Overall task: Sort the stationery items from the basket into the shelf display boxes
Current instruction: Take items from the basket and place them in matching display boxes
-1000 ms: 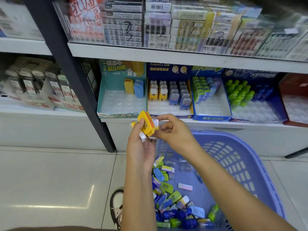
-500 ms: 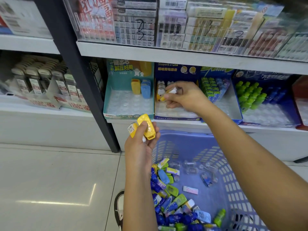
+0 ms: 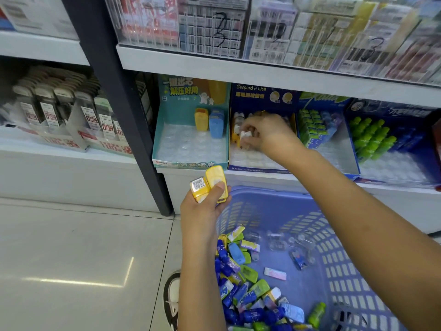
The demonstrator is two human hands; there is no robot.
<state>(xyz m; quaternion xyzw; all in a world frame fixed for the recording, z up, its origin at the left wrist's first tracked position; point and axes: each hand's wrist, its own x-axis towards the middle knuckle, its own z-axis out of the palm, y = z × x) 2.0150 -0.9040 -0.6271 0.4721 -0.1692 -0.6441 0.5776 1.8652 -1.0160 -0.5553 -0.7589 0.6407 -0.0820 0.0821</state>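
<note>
Your right hand [image 3: 267, 137]: pinches white plastic item [image 3: 245, 135] in dark-blue cardboard box [image 3: 257, 168].
Your left hand [image 3: 202, 211]: grips two yellow plastic cases [image 3: 214, 179].
Handling: likely light, slick; pinch flat sides.

We face white shop shelving, split into two bays by a dark upright post [image 3: 114, 103] that runs from 12 o'clock down to the floor. At 1 o'clock a white shelf board [image 3: 238, 68] carries clear acrylic dividers [image 3: 214, 25] packed with barcoded packets. At 10 o'clock a lower board [image 3: 35, 149] holds grey-capped boxes [image 3: 59, 108] with red price tags. Beneath it, a white plinth [image 3: 71, 180] meets the pale, glossy tiled floor [image 3: 71, 235], where a bright streak of light [image 3: 78, 281] reflects at 8 o'clock.
</note>
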